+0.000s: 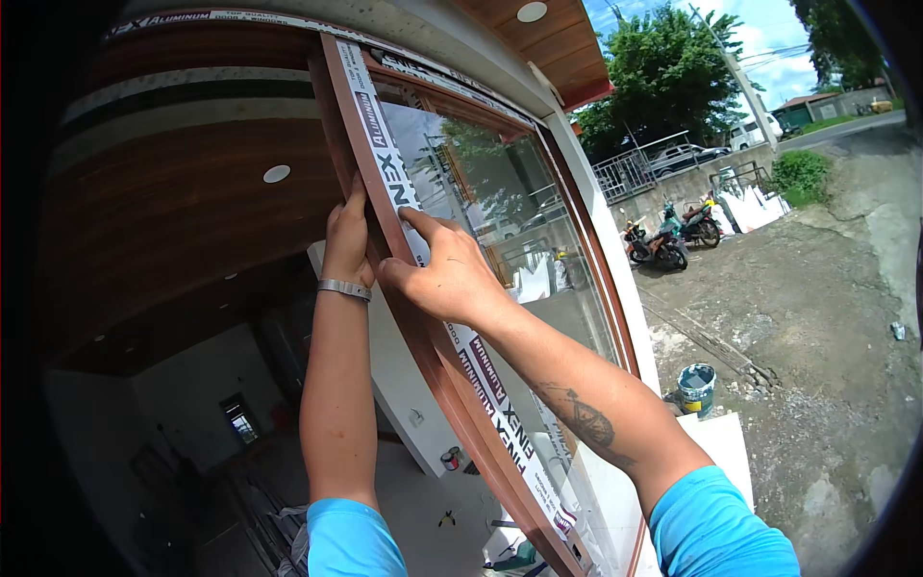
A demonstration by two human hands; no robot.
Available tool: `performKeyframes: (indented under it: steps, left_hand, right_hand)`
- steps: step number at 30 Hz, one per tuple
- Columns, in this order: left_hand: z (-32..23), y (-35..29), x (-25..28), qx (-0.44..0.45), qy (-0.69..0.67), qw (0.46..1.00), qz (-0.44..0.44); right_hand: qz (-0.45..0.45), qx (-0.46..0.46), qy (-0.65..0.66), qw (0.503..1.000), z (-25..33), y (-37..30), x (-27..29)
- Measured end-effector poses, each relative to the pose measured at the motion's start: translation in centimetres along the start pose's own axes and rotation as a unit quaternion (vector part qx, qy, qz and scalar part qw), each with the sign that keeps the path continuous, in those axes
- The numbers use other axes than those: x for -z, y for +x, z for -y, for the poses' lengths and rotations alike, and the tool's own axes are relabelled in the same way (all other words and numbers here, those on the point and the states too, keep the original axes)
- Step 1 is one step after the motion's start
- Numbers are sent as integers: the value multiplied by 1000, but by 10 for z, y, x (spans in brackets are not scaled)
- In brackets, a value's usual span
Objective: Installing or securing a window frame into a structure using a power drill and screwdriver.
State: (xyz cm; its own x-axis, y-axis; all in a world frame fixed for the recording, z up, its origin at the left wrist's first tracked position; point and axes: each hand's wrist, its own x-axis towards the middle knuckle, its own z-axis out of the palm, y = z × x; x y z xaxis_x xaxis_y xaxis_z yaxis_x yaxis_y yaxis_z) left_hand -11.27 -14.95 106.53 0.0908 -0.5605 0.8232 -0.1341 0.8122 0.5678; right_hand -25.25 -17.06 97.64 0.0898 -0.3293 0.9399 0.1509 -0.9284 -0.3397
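1. Brown frame [437, 361] is seen mid-view, beside glass [471, 183], between a dim room [183, 399] and a sunlit yard [817, 327].
2. White tape [385, 163] is stuck along its face.
3. The left hand [348, 238] is set against the room-side edge; its grip cannot be told, fingers being partly hidden.
4. The right hand [447, 274] is laid across the frame, thumb and forefinger parted.

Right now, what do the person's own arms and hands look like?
The left hand and right hand are ungloved. Short blue sleeves leave the forearms bare. A grey, metallic-looking band circles the left wrist; a dark tattoo with a wheel-like shape marks the right forearm.
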Motion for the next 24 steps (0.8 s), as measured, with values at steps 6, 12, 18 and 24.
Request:
performKeyframes:
  steps: [6, 12, 18, 24]
  left_hand:
    - [-1, -8, -7, -6, -21, 1000, -5]
    - [19, -46, 17, -22, -81, 995, 58]
    - [117, -140, 53, -115, 27, 985, 125]
    - [304, -370, 111, 89, -62, 959, 260]
  right_hand:
    - [-45, 24, -26, 998, -1, -6, -9]
    - [-83, 65, -101, 989, 0, -33, -23]
    - [-180, 164, -159, 957, -24, -182, -62]
    - [26, -47, -229, 972, -68, -435, -158]
